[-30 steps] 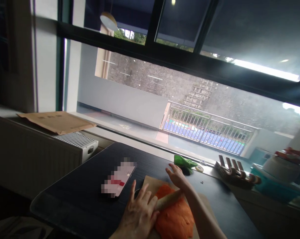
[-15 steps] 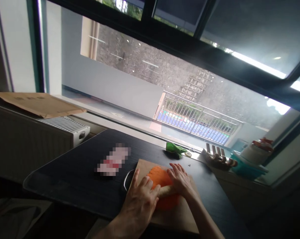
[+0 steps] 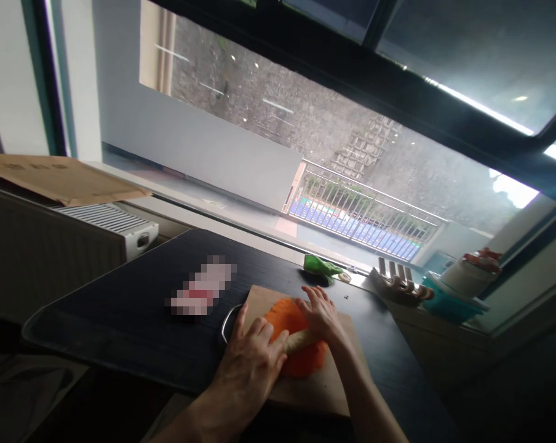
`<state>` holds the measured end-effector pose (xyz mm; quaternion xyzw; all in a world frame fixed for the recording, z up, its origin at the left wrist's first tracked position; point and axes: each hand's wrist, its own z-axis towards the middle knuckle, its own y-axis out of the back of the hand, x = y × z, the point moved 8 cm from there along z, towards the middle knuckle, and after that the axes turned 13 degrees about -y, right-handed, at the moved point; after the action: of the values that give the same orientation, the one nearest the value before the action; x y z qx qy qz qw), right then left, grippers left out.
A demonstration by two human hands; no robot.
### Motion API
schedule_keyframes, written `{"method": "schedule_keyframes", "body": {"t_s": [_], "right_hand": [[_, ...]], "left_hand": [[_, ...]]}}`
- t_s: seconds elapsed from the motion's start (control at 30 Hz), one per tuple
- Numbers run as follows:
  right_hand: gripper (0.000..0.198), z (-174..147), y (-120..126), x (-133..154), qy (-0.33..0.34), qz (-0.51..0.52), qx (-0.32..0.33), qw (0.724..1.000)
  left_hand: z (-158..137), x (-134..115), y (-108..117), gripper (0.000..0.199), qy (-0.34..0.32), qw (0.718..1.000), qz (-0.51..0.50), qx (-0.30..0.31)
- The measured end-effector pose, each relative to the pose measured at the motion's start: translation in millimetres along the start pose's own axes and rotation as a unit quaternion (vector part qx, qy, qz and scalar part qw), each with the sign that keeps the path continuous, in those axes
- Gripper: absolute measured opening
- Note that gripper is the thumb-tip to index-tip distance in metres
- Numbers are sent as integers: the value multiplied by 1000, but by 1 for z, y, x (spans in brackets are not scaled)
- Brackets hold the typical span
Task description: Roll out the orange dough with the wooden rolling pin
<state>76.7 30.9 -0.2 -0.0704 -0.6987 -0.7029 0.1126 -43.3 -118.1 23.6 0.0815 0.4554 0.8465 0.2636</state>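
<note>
A flattened sheet of orange dough or clay [image 3: 282, 314] lies on a brown wooden board [image 3: 312, 394]. Across its middle rests a pale wooden rolling pin [image 3: 298, 341]. My left hand [image 3: 246, 363] is on the pin's left end, most fingers bent over it and one finger stretched out forward. The palm of my right hand [image 3: 321, 315] presses on the right end, its fingers extended and slightly spread above the orange sheet. Both ends of the pin are hidden beneath my hands. A curved metal handle [image 3: 227, 323] shows by the board's left edge.
On the dark table [image 3: 135, 307] lies a blurred-out pinkish item [image 3: 202, 289]. A crumpled green thing [image 3: 321, 267] sits near the window. Right of it stand a slotted rack [image 3: 398, 283] and a teal container [image 3: 453, 299]. A brown envelope [image 3: 61, 178] rests on the radiator [image 3: 135, 232].
The camera view has shifted slightly, so the table and hands appear a little higher and further left. Both hands stay on the rolling pin, with little visible change in its place on the orange sheet.
</note>
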Motion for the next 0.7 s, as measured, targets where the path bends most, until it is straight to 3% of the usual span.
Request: {"method": "schedule_keyframes", "body": {"t_s": [0.13, 0.23, 0.33, 0.53, 0.7], "right_hand": [[47, -38, 6, -28, 24, -13, -7, 1000], [47, -47, 6, -35, 24, -31, 2, 999], [49, -31, 2, -22, 5, -38, 13, 999], [60, 16, -10, 30, 20, -38, 43, 998], [61, 12, -10, 26, 18, -37, 53, 998]], "left_hand": [[-6, -22, 7, 31, -35, 999, -1, -14], [-7, -28, 9, 29, -49, 998, -5, -25], [-6, -16, 6, 27, -25, 1000, 2, -18], [-4, 13, 2, 25, 17, 1000, 6, -7], [-5, 6, 2, 29, 9, 1000, 5, -2]]}}
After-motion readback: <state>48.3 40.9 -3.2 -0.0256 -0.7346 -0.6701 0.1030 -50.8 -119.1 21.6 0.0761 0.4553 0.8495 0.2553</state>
